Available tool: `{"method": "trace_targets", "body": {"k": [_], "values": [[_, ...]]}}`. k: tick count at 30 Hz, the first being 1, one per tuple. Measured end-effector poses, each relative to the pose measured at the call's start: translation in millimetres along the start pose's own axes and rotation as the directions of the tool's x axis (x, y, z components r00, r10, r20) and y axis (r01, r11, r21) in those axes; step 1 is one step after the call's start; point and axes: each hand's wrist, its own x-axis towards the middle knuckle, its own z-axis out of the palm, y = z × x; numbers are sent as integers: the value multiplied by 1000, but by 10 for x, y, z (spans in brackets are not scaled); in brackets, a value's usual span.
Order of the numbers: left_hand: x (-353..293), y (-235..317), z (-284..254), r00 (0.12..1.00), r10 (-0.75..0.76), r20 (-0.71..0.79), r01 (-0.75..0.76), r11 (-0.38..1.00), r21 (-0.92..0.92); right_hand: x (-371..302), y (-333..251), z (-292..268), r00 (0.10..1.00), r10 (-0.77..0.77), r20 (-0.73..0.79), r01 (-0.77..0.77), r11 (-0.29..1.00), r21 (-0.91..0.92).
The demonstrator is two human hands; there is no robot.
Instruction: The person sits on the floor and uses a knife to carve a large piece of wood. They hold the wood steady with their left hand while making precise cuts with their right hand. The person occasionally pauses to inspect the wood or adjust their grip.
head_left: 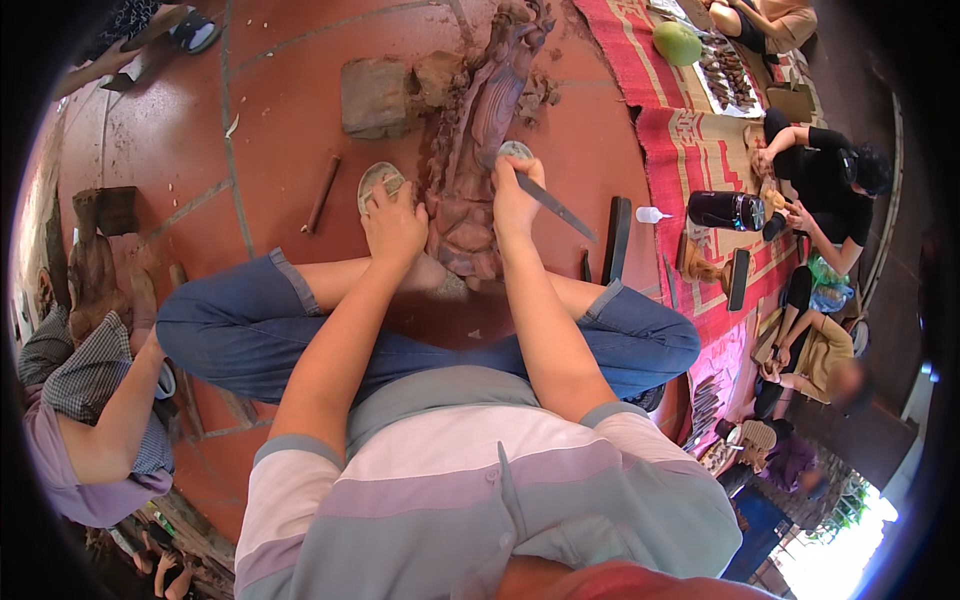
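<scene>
A long reddish-brown wood carving lies on the floor between my bent legs, its near end by my feet. My right hand is closed round a flat, dark metal file at the carving's right side. The file's narrow end sticks out to the lower right. On the carving's left side my left hand rests with its fingers stretched out, its thumb side close to the wood. Just beyond those fingers shows a pale, rounded, sole-like thing; a similar one is partly behind my right hand.
Wood blocks stand beyond the carving, with shavings around. A brown stick lies left; a dark long-handled brush, white bottle and black flask lie right. Several people sit on red mats; another person sits left.
</scene>
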Motion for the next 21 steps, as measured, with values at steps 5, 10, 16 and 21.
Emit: {"method": "trace_targets", "body": {"k": [5, 10, 16, 21], "values": [[37, -6, 6, 1000, -3, 11, 3, 1000, 12, 118, 19, 28, 1000, -15, 12, 16, 997, -78], [35, 29, -52, 999, -13, 34, 13, 1000, -13, 35, 90, -92, 999, 10, 33, -8, 998, -60], [-9, -16, -4, 1000, 4, 18, -4, 1000, 14, 96, -60, 53, 998, -48, 29, 50, 996, -79], [-13, -24, 30, 1000, 12, -10, -11, 999, 32, 44, 28, -54, 998, -4, 60, 13, 989, -147]]}}
